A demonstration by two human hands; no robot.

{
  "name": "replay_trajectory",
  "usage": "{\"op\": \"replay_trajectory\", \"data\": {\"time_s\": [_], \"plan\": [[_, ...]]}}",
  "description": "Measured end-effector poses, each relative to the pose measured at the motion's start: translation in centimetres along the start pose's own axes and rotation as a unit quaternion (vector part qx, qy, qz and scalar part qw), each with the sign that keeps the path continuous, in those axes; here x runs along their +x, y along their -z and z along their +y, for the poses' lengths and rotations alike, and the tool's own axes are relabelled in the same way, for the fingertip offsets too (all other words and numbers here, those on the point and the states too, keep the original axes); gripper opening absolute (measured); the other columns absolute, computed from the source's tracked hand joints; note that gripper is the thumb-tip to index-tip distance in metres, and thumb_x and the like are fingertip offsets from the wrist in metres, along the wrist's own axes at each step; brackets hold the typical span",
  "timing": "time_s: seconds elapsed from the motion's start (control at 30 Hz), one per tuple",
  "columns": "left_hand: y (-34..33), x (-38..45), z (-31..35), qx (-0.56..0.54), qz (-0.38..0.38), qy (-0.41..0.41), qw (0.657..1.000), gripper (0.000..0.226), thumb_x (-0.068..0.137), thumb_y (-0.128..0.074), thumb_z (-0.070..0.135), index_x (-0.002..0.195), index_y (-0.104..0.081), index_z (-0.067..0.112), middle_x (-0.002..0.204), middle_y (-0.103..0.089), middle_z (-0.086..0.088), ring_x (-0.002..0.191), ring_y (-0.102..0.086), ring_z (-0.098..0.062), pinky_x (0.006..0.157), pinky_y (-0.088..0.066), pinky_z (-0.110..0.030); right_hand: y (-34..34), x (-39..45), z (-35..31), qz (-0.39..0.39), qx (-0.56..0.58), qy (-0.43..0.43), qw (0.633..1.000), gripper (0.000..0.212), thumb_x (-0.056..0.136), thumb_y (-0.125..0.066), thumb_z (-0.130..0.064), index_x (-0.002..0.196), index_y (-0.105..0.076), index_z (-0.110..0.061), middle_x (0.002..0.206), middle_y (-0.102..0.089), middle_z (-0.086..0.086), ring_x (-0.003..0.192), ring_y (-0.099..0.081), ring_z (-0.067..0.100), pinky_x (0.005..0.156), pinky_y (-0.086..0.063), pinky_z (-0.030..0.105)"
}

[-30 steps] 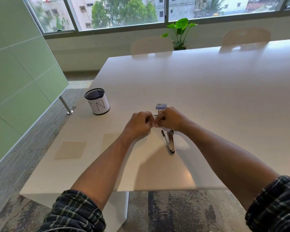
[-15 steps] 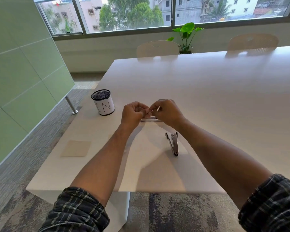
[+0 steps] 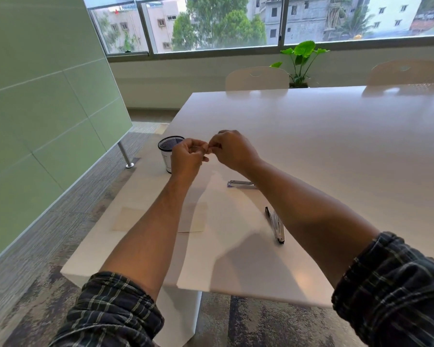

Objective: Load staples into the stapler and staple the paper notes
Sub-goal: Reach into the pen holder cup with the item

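Note:
My left hand (image 3: 186,159) and my right hand (image 3: 232,151) are raised above the table with fingertips meeting, pinching something small between them; it is too small to make out, probably a strip of staples. The metal stapler (image 3: 276,225) lies opened on the white table (image 3: 336,146), under my right forearm. A small staple box (image 3: 241,184) sits on the table below my right wrist. Two pale paper notes (image 3: 128,219) (image 3: 196,217) lie flat near the left front corner, the right one partly hidden by my left forearm.
A black mesh pen cup (image 3: 168,151) stands behind my left hand near the table's left edge. Two chairs (image 3: 257,78) and a potted plant (image 3: 300,63) are at the far side. A green partition wall (image 3: 35,108) stands to the left.
Both hands have risen off the table, still joined at the fingertips. My view has turned left, so the staple box now shows below my right wrist.

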State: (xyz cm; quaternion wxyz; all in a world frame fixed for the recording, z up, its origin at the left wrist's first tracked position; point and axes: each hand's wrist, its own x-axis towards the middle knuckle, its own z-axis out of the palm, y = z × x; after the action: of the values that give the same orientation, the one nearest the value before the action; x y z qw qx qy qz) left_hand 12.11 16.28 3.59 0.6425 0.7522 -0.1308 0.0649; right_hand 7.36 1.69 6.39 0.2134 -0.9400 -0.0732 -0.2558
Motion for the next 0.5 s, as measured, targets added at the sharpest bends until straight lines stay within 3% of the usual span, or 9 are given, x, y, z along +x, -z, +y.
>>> {"op": "replay_trajectory", "data": {"time_s": [0.07, 0.13, 0.2, 0.23, 0.37, 0.5], "plan": [[0.9, 0.8, 0.0, 0.078, 0.025, -0.039, 0.996, 0.004, 0.094, -0.072, 0.018, 0.095, -0.073, 0.014, 0.089, -0.077, -0.001, 0.068, -0.073, -0.012, 0.066, -0.055, -0.022, -0.6, 1.0, -0.9, 0.001, 0.017, -0.011, 1.000, 0.018, 0.099, -0.065, -0.011, 0.107, -0.081, -0.010, 0.104, -0.078, 0.007, 0.091, -0.071, 0.023, 0.080, -0.057, 0.034], [1.6, 1.2, 0.0, 0.159, 0.061, -0.083, 0.982, 0.006, 0.095, -0.071, 0.019, 0.097, -0.074, 0.015, 0.092, -0.075, 0.003, 0.073, -0.066, -0.003, 0.065, -0.046, -0.003, -1.2, 1.8, -1.9, 0.007, 0.035, -0.028, 0.999, 0.017, 0.099, -0.066, -0.011, 0.106, -0.081, -0.011, 0.103, -0.079, 0.006, 0.092, -0.072, 0.023, 0.083, -0.059, 0.036], [2.2, 1.4, -0.2, 0.205, 0.103, -0.104, 0.968, 0.010, 0.097, -0.067, 0.017, 0.101, -0.075, 0.013, 0.097, -0.074, 0.002, 0.078, -0.061, -0.002, 0.064, -0.038, 0.002, -1.8, 2.6, -2.9, 0.019, 0.047, -0.042, 0.998, 0.018, 0.098, -0.064, -0.011, 0.106, -0.081, -0.012, 0.102, -0.080, 0.005, 0.090, -0.072, 0.023, 0.082, -0.059, 0.035], [2.5, 1.5, -0.3, 0.218, 0.119, -0.107, 0.963, 0.012, 0.097, -0.066, 0.016, 0.103, -0.075, 0.012, 0.101, -0.074, 0.000, 0.083, -0.062, -0.005, 0.069, -0.038, 0.000, -2.1, 2.9, -3.4, 0.020, 0.048, -0.047, 0.998, 0.020, 0.098, -0.062, -0.010, 0.105, -0.080, -0.013, 0.102, -0.080, 0.005, 0.090, -0.072, 0.023, 0.081, -0.058, 0.035], [3.6, 1.8, -1.1, 0.273, 0.142, -0.123, 0.944, 0.021, 0.095, -0.063, 0.015, 0.111, -0.077, 0.011, 0.114, -0.076, -0.005, 0.106, -0.067, -0.021, 0.092, -0.055, -0.032, -3.3, 4.3, -4.7, 0.001, 0.055, -0.060, 0.997, 0.023, 0.095, -0.057, -0.006, 0.099, -0.080, -0.010, 0.095, -0.079, 0.009, 0.086, -0.070, 0.029, 0.075, -0.058, 0.037], [4.4, 2.0, -2.1, 0.317, 0.148, -0.128, 0.928, 0.027, 0.089, -0.062, 0.009, 0.111, -0.076, 0.009, 0.118, -0.075, -0.009, 0.115, -0.065, -0.027, 0.098, -0.050, -0.036, -4.6, 5.4, -5.3, -0.020, 0.057, -0.060, 0.996, 0.024, 0.092, -0.054, 0.000, 0.097, -0.077, -0.006, 0.094, -0.077, 0.013, 0.084, -0.069, 0.033, 0.073, -0.058, 0.039]]}}
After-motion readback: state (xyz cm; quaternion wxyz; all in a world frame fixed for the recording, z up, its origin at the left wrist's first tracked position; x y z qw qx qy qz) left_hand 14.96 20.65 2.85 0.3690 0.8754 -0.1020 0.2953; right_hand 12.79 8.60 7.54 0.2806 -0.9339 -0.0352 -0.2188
